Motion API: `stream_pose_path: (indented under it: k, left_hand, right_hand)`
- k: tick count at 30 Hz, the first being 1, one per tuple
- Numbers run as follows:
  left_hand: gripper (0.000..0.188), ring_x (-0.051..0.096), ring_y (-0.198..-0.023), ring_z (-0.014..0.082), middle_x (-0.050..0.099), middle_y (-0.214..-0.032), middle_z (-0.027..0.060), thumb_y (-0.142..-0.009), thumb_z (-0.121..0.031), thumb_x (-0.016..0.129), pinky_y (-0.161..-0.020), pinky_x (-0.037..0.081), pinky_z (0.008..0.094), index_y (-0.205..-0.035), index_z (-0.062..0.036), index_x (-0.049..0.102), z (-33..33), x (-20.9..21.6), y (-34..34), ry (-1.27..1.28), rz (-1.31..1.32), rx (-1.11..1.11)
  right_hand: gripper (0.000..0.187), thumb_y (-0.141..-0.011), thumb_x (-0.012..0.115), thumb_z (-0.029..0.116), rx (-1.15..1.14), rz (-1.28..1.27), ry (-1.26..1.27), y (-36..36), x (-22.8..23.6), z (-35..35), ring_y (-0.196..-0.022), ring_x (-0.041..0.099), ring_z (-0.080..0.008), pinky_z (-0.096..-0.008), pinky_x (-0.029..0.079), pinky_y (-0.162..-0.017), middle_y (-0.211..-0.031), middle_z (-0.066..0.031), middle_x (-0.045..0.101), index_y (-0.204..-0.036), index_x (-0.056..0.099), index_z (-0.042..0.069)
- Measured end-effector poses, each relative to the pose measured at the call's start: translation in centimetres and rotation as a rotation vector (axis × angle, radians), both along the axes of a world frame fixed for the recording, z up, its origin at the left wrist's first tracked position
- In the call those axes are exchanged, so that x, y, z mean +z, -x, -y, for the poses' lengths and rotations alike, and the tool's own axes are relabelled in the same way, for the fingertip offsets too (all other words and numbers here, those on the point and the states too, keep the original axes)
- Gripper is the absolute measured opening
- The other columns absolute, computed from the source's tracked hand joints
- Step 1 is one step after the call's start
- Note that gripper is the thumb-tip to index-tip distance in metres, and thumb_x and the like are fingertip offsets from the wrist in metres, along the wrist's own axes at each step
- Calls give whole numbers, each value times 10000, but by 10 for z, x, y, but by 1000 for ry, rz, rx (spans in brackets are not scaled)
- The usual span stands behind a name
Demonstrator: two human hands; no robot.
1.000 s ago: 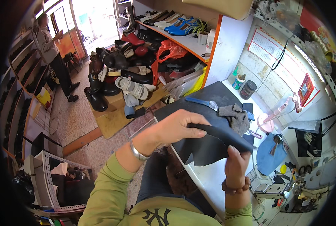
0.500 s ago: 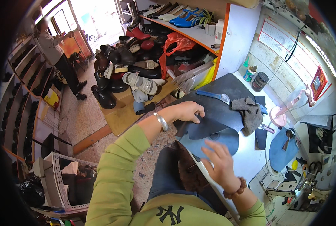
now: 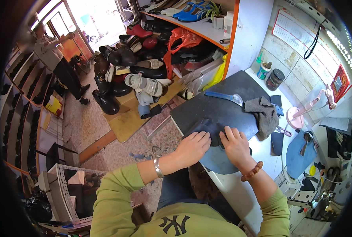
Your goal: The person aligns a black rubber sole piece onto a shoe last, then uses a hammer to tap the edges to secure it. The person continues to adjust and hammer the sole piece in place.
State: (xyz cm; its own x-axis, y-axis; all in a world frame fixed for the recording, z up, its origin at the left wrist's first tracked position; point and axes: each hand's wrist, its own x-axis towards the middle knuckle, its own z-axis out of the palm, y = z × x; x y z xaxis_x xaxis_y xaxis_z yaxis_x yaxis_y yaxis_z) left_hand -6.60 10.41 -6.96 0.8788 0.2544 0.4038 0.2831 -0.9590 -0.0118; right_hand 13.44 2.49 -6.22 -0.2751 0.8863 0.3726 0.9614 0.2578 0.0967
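Note:
A thin dark flexible sheet (image 3: 213, 134) lies partly raised between my hands near the mat's front edge. My left hand (image 3: 192, 150) grips its left side, the fingers close together and bent over it. On the other side my right hand (image 3: 236, 148) lies palm down with fingers stretched and slightly apart, the fingertips touching the sheet; its thumb is hardly visible. A blue-grey sheet (image 3: 219, 160) lies under and between my hands, overhanging the white tabletop. Beneath it all is a black mat (image 3: 233, 112).
Beyond my hands are a blue-handled knife (image 3: 219, 95), a grey cloth (image 3: 260, 116) and a dark jar (image 3: 275, 79). A pink lamp stand (image 3: 295, 117) stands right. Piled shoes (image 3: 124, 57) cover a low wooden table (image 3: 124, 132) at left. A person (image 3: 59, 63) stands far left.
My left hand has come down and nearer from above the mat onto the dark sheet. My right hand has moved forward from its blurred, raised position and now rests on the sheet.

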Motion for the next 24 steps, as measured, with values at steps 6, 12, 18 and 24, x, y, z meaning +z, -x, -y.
stream_pose_path:
  k: [6,12,18,24]
  left_hand:
    - [425,436,-1277,338,487,-1357,164,-788,-213,714,-1031,424,407,-1159,-30,620,-8,-11,9,358,102,68]
    - [530,417,-1282,365,501,-1341,169,-731,-287,779,-1048,398,445,-1176,-46,620,-28,-9,-2,329,78,19]
    - [419,468,-1241,341,555,-1272,158,-787,-253,720,-1026,417,451,-1143,-51,632,-32,-22,-6,214,70,4]
    - [260,556,-1161,313,618,-1181,150,-856,-141,627,-1001,440,440,-1102,-60,651,-31,-28,-9,198,152,-27]
  right_hand:
    - [193,-753,576,116,79,136,149,13,5,10,-936,513,-227,-340,403,-791,-1029,-111,585,-852,698,3]
    - [110,-739,574,105,133,14,145,14,3,9,-866,512,-217,-311,419,-732,-878,-73,530,-764,656,37]
    - [145,-741,589,57,88,-257,74,11,-9,10,-844,543,-232,-337,473,-735,-918,-68,550,-863,650,5]
    - [234,-782,574,62,46,-363,63,11,-11,12,-886,541,-235,-337,476,-758,-935,-68,536,-987,664,-5]
